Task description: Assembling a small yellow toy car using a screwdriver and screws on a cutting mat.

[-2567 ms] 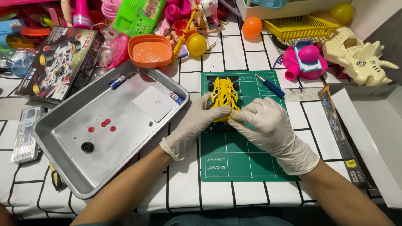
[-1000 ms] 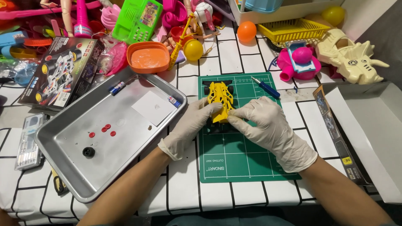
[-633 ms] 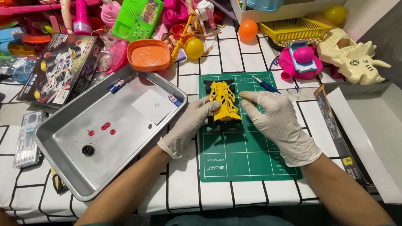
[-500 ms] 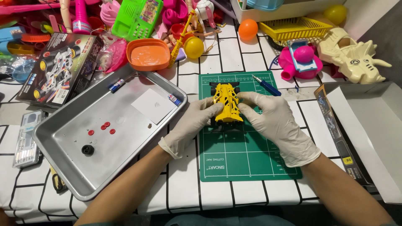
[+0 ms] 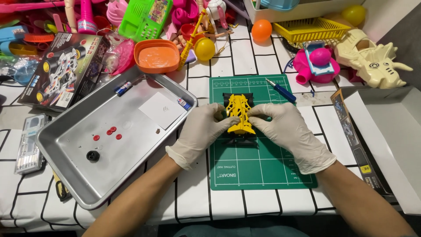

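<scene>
Both gloved, both clamped on the car (image 5: 239,115). Left hand (image 5: 202,129) curled, fingertips pinching the car's left flank. Right hand (image 5: 287,131) half closed, fingers pressing the right flank. Yellow shell, slotted, nose pointing toward the wearer, black chassis peeking out beneath. Sitting on the green mat (image 5: 258,166), upper half. Blue screwdriver (image 5: 280,91) just beyond, steel tray (image 5: 70,175) to the left.
</scene>
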